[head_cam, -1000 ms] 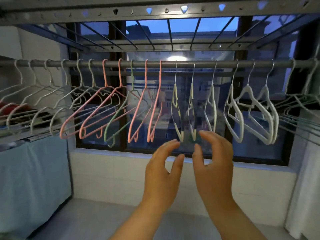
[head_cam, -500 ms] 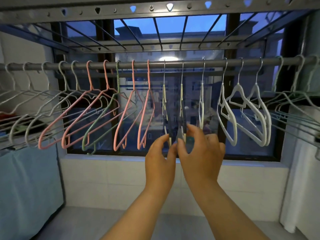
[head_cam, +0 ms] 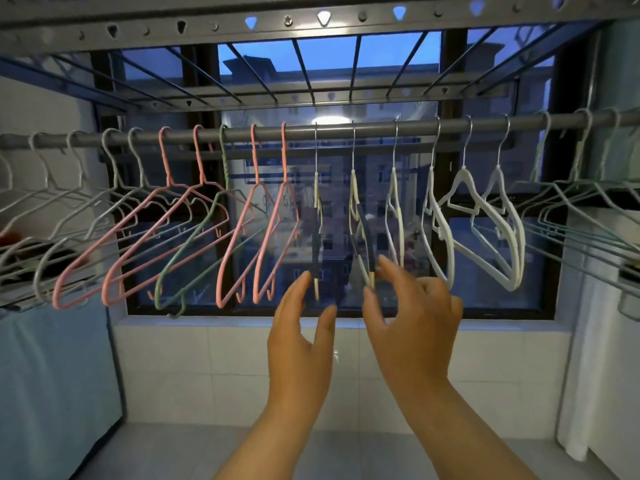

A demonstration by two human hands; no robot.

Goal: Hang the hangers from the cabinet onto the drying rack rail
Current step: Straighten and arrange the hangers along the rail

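Both hands are raised under the rail point(head_cam: 374, 131), held apart with a gap between them. The left hand point(head_cam: 301, 337) is spread, fingers straight and relaxed, nothing gripped. Its fingertips are placed just beside the lower end of the left cream hanger point(head_cam: 316, 216), hooked right above it. The right hand point(head_cam: 415, 327) is set at the foot of the right cream hanger point(head_cam: 355, 202), forefinger up one side, thumb below. Whether that foot is actually pinched cannot be told.

Both cream hangers are hooked on the rail, hung edge-on. Pink hangers point(head_cam: 239, 244) are seen up and to the left of the left hand, white hangers point(head_cam: 498, 244) up and to the right of the right hand, all on the rail.

The step in hand is judged to be the settling and spacing of hangers already on the rail. Nothing is carried and the cabinet is out of view. The next move therefore calls for the hands to be drawn clear and lowered, and another hanger fetched, if any are left there.
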